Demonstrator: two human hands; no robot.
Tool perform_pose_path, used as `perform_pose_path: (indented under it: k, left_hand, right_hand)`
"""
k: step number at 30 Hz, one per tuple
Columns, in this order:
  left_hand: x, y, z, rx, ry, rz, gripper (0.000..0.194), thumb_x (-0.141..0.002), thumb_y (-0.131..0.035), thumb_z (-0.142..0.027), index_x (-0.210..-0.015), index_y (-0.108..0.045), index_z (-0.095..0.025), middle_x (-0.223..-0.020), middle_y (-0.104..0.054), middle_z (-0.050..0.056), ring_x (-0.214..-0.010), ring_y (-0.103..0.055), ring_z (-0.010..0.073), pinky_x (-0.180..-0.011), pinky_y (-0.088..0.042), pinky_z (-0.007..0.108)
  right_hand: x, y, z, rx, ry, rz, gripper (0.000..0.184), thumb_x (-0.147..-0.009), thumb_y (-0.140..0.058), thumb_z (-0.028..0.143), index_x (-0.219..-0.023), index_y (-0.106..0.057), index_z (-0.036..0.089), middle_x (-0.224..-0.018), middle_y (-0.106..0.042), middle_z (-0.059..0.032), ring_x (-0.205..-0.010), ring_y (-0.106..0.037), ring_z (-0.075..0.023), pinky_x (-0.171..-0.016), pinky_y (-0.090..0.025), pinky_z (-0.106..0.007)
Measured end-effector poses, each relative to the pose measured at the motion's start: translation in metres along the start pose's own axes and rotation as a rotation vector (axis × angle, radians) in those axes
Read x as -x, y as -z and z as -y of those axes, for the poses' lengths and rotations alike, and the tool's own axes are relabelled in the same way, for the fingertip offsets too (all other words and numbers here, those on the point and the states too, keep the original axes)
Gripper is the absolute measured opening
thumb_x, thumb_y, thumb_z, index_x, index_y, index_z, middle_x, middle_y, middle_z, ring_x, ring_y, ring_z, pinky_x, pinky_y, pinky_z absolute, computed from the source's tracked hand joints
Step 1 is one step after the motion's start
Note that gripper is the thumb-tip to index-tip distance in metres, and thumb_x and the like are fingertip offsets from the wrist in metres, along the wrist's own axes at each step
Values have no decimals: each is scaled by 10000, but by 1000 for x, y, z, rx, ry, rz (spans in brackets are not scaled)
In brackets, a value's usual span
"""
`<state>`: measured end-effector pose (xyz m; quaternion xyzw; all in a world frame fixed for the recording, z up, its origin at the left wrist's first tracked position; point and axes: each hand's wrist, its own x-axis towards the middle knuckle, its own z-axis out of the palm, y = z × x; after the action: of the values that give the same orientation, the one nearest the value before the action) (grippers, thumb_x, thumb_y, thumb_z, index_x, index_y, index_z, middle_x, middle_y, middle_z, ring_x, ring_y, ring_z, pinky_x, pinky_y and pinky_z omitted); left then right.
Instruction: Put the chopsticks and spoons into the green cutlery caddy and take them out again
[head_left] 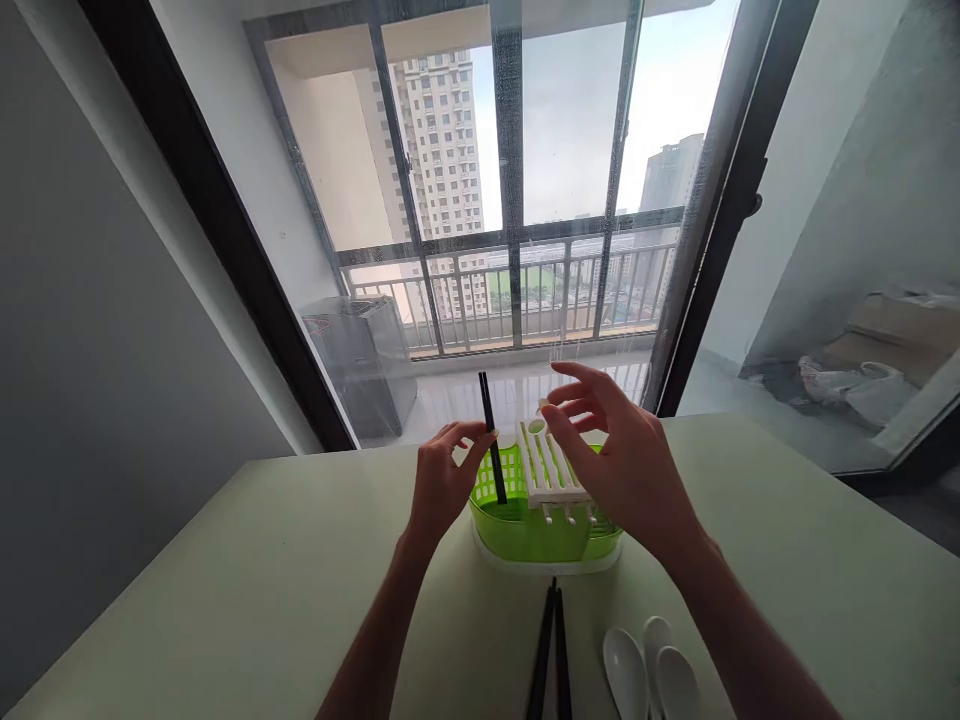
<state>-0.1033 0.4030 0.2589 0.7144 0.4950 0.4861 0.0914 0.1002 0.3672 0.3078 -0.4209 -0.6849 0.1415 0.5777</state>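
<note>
Here, pale table (300, 570) bears caddy (521, 538), windows (574, 140) beyond.

A pair of slim black chopsticks (497, 475) stands nearly upright, tops leaning left, lower ends inside the left part of a bright green oval plastic basket (540, 538); whether they touch its floor is hard to tell. The basket sits upright, its latticed wall showing behind them.

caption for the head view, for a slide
Left hand holds black chopsticks in a green caddy; white spoons lie on the table.
</note>
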Motion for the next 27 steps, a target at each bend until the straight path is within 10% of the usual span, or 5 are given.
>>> perform_pose_path:
  k: [27]
  left_hand:
    - [-9,-33,24,-14,143,160,326,-919,-607,-506,-969,-808,-254,-1065,-777,52,-1010,-716,234,-877,-558,343]
  right_hand:
    - [-5,13,-3,47,-20,111,215,-962,-597,318,-1147,-677,245,-903,-770,-20,-855,-741,-181,-525,-486,-213]
